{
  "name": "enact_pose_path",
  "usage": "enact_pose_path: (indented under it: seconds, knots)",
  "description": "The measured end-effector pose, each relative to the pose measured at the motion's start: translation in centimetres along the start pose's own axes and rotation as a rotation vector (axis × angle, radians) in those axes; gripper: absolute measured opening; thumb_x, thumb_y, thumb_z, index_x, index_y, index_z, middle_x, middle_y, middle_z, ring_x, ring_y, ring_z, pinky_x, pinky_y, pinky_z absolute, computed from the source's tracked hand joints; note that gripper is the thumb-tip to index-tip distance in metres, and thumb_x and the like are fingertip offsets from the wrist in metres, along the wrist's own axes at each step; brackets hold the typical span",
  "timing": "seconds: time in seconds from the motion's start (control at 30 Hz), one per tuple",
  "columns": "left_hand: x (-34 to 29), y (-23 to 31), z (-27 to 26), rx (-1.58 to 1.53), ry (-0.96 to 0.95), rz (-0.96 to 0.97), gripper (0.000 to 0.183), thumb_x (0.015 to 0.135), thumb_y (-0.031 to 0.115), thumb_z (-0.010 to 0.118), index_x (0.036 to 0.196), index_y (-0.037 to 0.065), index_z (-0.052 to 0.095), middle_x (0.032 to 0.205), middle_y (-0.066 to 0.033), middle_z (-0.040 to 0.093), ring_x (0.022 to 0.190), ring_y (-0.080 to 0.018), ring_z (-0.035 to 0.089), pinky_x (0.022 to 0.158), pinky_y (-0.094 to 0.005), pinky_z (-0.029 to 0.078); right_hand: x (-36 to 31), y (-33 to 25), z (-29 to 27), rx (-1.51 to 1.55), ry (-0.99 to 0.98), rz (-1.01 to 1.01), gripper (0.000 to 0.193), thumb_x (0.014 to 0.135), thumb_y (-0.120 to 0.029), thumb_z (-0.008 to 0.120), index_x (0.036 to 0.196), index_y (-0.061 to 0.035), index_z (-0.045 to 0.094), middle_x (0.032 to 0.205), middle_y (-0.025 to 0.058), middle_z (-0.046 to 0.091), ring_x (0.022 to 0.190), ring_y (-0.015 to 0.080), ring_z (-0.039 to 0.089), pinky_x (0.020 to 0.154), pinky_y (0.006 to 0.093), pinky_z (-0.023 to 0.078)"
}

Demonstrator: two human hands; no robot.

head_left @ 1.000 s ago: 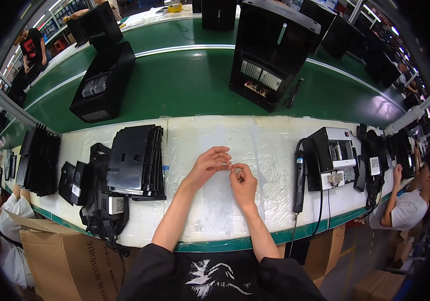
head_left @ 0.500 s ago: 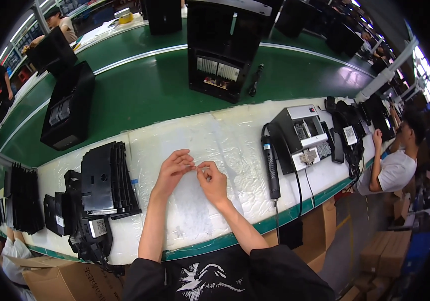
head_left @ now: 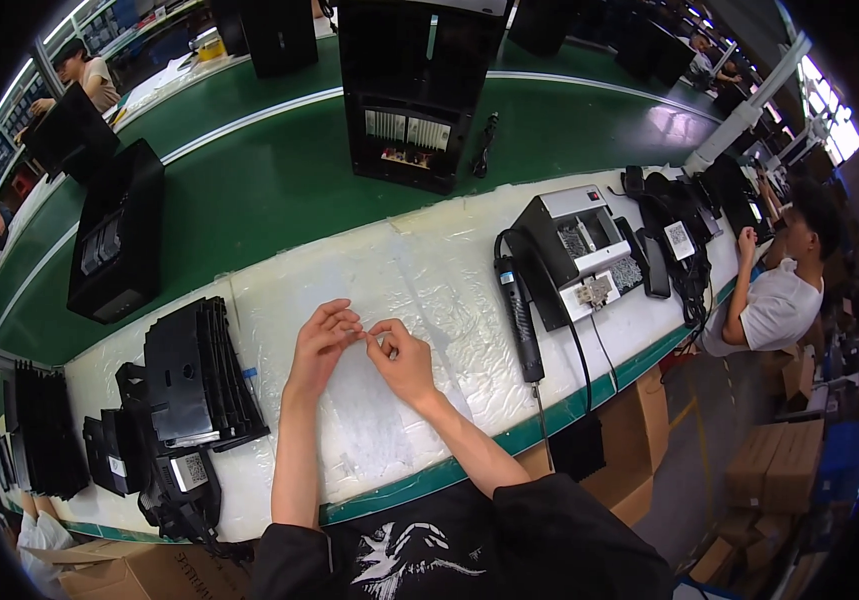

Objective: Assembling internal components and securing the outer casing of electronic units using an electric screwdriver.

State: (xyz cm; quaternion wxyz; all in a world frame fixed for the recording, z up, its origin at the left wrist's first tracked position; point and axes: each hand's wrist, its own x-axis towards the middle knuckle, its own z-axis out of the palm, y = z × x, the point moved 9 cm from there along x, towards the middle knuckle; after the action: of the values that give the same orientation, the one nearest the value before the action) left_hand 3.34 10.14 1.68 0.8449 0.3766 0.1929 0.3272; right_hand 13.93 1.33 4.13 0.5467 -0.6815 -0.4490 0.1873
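Centrally, left hand (head_left: 319,350) loosely curled, right hand (head_left: 404,365) pinched, contents unclear; one black screwdriver (head_left: 519,325), one silver-topped box (head_left: 571,204) rightward.

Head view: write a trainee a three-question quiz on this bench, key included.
1. True or false: the left hand and the right hand are close together above the white work surface.
2. Which lies along the left side of the silver-and-black box? a) a cardboard carton b) a black screwdriver-like tool c) a yellow tape roll
3. Fill in: the stack of flat black panels is to the ____ of both hands.
Key: 1 true; 2 b; 3 left.
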Motion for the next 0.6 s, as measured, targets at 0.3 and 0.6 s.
enact_pose_path:
  seconds: [0.3, 0.6]
  knots:
    - [-0.05, 0.06, 0.17, 0.009, -0.001, 0.005, 0.045, 0.075, 0.003, 0.054, 0.119, -0.001, 0.047, 0.102, -0.01, 0.056, 0.095, -0.019, 0.056, 0.091, -0.0379, 0.044, 0.0, 0.03, -0.06, 0.01, 0.003, 0.018, 0.01, 0.081, -0.012, 0.064, 0.086, -0.008, 0.057, 0.047, 0.0032, 0.047, 0.04, 0.0151, 0.046, 0.042, 0.0295, 0.035]
    - [-0.14, -0.16, 0.32, -0.018, -0.007, 0.003, 0.046, 0.075, 0.0, 0.053, 0.12, -0.003, 0.046, 0.103, -0.0112, 0.057, 0.095, -0.0199, 0.057, 0.091, -0.0376, 0.045, -0.09, 0.11, -0.36, 0.025, -0.01, 0.015, 0.008, 0.083, -0.01, 0.062, 0.088, -0.0055, 0.057, 0.049, 0.0043, 0.047, 0.042, 0.0103, 0.044, 0.044, 0.0263, 0.035]
